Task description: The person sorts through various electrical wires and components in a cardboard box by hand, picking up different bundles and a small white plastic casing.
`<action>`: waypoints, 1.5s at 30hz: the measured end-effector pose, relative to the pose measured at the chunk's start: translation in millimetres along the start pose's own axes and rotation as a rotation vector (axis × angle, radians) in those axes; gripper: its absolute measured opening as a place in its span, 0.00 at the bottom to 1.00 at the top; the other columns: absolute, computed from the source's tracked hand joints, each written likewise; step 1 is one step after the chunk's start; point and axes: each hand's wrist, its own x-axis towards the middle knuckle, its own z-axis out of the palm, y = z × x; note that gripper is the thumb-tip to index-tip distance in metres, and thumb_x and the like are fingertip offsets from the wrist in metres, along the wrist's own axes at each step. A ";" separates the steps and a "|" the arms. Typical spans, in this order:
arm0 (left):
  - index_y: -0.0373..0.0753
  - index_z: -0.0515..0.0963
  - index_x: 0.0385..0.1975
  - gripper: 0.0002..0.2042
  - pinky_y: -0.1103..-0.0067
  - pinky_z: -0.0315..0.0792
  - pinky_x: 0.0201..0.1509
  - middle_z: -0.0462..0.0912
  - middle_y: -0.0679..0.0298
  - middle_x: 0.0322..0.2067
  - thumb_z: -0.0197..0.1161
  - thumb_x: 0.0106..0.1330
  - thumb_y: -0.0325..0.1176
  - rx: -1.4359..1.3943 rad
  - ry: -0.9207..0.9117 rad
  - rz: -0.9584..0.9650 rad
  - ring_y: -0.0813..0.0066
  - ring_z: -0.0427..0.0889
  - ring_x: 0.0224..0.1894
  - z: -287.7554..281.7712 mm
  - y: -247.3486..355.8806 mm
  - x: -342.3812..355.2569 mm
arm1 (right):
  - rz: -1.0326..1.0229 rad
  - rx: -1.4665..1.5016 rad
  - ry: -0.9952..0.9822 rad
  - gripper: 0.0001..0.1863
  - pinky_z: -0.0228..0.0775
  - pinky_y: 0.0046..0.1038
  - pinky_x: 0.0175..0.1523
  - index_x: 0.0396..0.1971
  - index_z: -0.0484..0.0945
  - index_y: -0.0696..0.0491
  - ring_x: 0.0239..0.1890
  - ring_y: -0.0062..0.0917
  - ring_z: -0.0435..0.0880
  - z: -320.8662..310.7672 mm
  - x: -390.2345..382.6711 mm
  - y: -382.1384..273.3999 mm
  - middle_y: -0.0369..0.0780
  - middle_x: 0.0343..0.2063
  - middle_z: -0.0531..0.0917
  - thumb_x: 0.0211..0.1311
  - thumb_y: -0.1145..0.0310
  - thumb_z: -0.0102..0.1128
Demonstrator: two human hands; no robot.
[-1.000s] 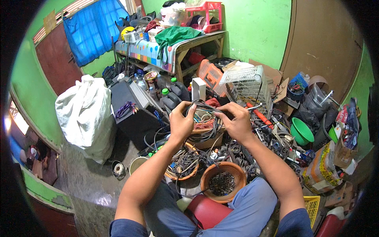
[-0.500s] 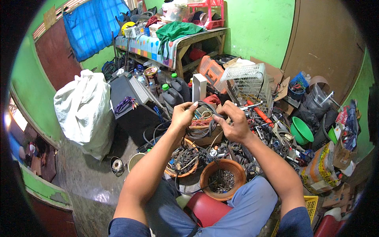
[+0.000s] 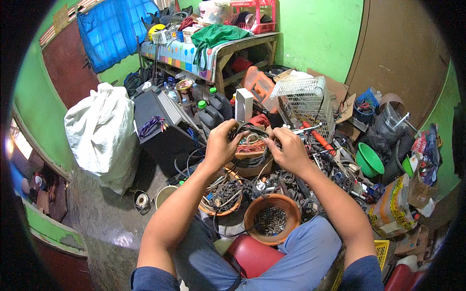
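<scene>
cable coil (image 3: 253,127) between the fingers (image 3: 283,138): dark grey; pot (image 3: 294,214) below them: orange-brown; basin (image 3: 370,160) right of them: green; sack (image 3: 102,138) left of them: white; tablecloth (image 3: 204,68) above them: multicoloured squares, balloon shapes

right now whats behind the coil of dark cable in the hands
Through the dark cable, a brown box with red wires in it shows. What lies behind the cable, left hand and right hand is covered.

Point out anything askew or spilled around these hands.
The green basin at the right sits tilted rather than level, which looks odd. Loose parts also lie jumbled beside the orange-brown pot, as if spilled, though whether they actually were can't be told.
</scene>
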 end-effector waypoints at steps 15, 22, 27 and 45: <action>0.30 0.84 0.31 0.14 0.80 0.66 0.28 0.80 0.68 0.23 0.61 0.69 0.36 -0.538 -0.033 -0.699 0.83 0.73 0.25 19.4 16.9 3.2 | -0.187 -0.086 -0.152 0.06 0.66 0.41 0.46 0.30 0.77 0.55 0.36 0.38 0.76 -8.9 -0.7 -14.6 0.42 0.26 0.79 0.60 0.67 0.61; 0.29 0.85 0.35 0.12 0.79 0.71 0.26 0.84 0.63 0.27 0.62 0.67 0.34 -0.571 -0.095 -0.775 0.79 0.78 0.23 21.9 5.2 2.0 | -0.224 0.065 -0.221 0.07 0.64 0.39 0.44 0.27 0.75 0.57 0.36 0.40 0.74 -2.8 2.0 -11.6 0.44 0.25 0.75 0.61 0.70 0.60; 0.29 0.85 0.38 0.12 0.78 0.73 0.28 0.85 0.61 0.28 0.64 0.66 0.34 -0.740 -0.189 -0.862 0.76 0.79 0.25 24.8 -1.4 7.3 | -0.102 0.214 -0.230 0.08 0.62 0.38 0.47 0.28 0.76 0.56 0.37 0.40 0.74 -3.7 -2.4 1.0 0.44 0.29 0.78 0.63 0.67 0.60; 0.32 0.82 0.36 0.12 0.83 0.68 0.29 0.80 0.69 0.25 0.64 0.70 0.37 -0.424 -0.002 -0.342 0.86 0.74 0.28 19.7 -11.1 -1.2 | 0.151 0.170 -0.137 0.12 0.73 0.39 0.46 0.39 0.77 0.56 0.39 0.42 0.82 4.5 -20.2 15.2 0.47 0.34 0.81 0.60 0.67 0.66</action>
